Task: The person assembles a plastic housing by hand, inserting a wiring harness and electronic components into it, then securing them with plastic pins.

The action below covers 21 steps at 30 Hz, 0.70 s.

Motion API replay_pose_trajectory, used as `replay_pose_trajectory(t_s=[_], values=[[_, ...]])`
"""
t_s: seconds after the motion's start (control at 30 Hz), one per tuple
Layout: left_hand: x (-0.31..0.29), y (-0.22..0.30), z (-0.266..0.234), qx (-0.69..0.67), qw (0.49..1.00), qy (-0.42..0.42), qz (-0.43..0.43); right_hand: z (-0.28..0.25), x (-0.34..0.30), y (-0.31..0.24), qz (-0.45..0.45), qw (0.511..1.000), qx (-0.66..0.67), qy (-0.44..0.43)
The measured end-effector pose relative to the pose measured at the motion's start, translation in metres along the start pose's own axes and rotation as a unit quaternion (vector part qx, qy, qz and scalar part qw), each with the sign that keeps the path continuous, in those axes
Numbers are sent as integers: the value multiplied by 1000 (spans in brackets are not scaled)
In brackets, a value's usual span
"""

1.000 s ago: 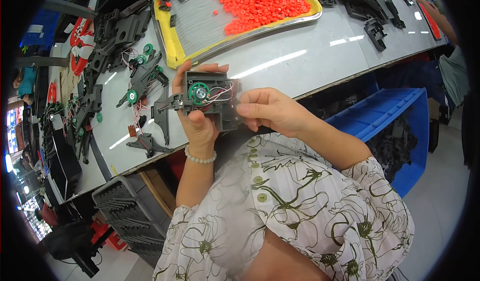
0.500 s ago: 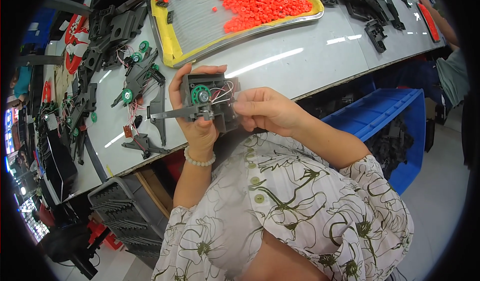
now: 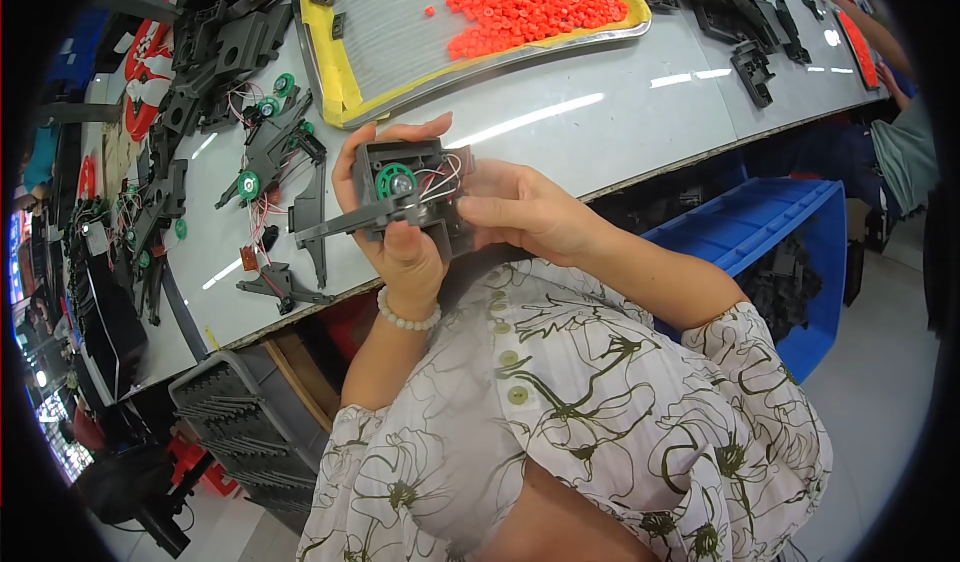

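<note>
My left hand (image 3: pixel 412 267), with a pale bead bracelet at the wrist, is wrapped round a dark grey plastic housing (image 3: pixel 412 150) above the table's near edge. Inside the housing sits a small round speaker (image 3: pixel 396 181) with a green rim. Red and white wires (image 3: pixel 443 178) loop beside it. A long grey arm (image 3: pixel 345 224) of the part sticks out to the left. My right hand (image 3: pixel 525 212) grips the housing's right side, thumb over the near face and the other fingers partly hidden. Whether it also pinches a wire cannot be made out.
Ahead, a yellow-edged metal tray (image 3: pixel 470 54) holds many small red-orange pieces. Wired speaker parts (image 3: pixel 250 184) and grey plastic parts (image 3: pixel 235 57) lie on the left. A blue bin (image 3: pixel 745 227) with dark parts stands at right, a grey crate (image 3: pixel 225 412) below left. A co-worker's arm (image 3: pixel 870 27) shows far right.
My right hand has gone from a pinch at the wires' right end to a fuller grip on the housing's side. The housing has tilted slightly. The co-worker's arm has shifted.
</note>
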<state>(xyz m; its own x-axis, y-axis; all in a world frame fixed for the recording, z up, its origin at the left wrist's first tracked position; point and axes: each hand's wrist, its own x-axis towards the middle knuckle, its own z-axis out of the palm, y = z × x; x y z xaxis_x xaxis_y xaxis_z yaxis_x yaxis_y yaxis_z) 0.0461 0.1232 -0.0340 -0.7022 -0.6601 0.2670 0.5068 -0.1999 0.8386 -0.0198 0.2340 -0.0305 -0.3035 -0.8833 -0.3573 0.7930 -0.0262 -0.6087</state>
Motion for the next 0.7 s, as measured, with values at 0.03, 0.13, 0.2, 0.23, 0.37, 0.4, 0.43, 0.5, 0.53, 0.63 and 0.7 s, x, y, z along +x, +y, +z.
replay_pose_trajectory(t_s=[0.03,0.13,0.2,0.23,0.37,0.4,0.43,0.5,0.53,0.63,0.7], values=[[0,-1,-1,13,1000,3,3,1,0,-1,-1,1000,10,-8],[0,-4,-5,46,999,6,17,3,-1,-3,-6,998,47,-48],[0,-4,-5,65,997,5,28,-2,-2,0,-13,998,33,-56],[0,-4,-4,69,997,8,33,-4,-2,0,-19,998,18,-65],[-1,-5,0,76,996,27,38,0,-1,2,-44,998,22,-51],[0,-6,-2,76,996,26,41,0,1,3,-39,998,21,-45],[0,-9,-6,73,997,15,38,0,3,2,-35,998,19,-39],[1,-8,-6,70,997,5,38,-2,3,-1,-23,999,18,-43],[1,-5,-3,25,1000,8,8,-3,3,-3,-10,999,18,-46],[2,-4,-3,-53,998,3,-37,-4,-2,-5,4,999,-3,-45],[2,-4,-5,-86,995,-7,-54,-4,-3,-6,-7,998,-53,-17]])
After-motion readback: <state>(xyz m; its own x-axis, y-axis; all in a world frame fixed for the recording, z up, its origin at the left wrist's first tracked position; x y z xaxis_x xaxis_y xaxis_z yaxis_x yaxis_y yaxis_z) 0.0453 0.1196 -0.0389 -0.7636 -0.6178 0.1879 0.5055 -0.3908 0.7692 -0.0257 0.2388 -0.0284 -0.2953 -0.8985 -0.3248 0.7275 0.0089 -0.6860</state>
